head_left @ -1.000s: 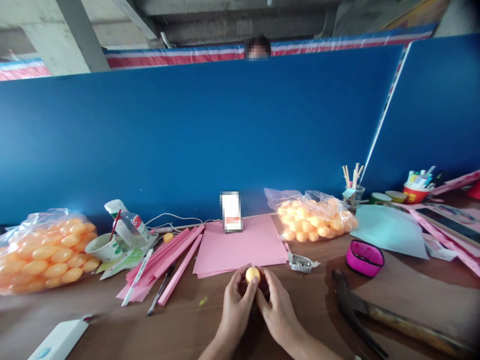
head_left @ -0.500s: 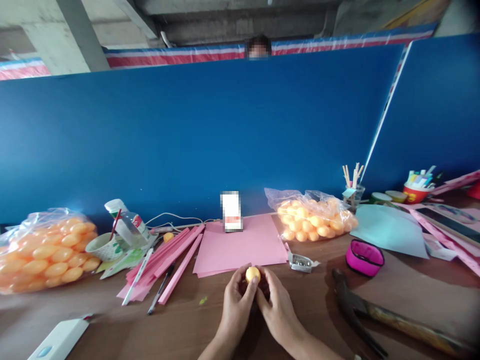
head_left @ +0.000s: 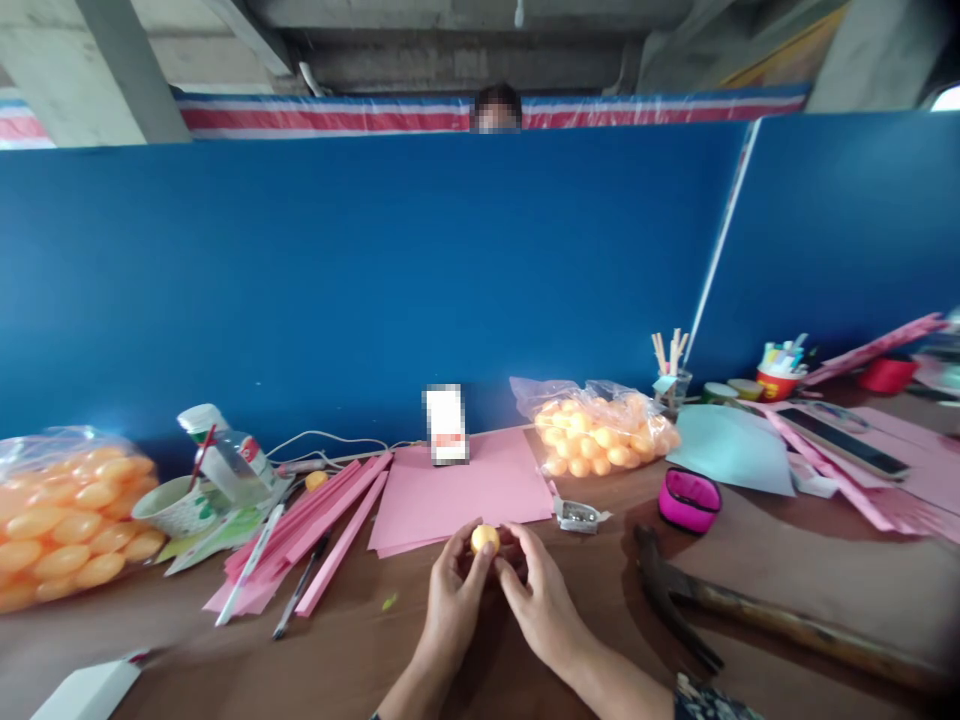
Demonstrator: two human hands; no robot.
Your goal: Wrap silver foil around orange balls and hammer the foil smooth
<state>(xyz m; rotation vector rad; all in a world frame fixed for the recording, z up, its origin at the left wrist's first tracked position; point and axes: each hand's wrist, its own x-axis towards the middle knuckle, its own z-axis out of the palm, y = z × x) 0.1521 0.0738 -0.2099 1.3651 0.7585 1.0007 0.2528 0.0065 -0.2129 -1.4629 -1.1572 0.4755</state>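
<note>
Head view: one ball [head_left: 485, 538], round, without long axis, is held between left hand [head_left: 452, 600] thumb and fingers, over the table [head_left: 337, 680] by the paper's [head_left: 457, 505] near edge; right hand [head_left: 541, 602] alongside, fingers curled, contact indeterminable.

No words, numbers or brands can be read. Yellow marks on the red tub of pens [head_left: 777, 386] are too small to make out, as is the white print on the red label [head_left: 250, 452] of the clear bottle [head_left: 234, 478], and pixelation hides the upright white screen [head_left: 446, 415] with its red band.
</note>
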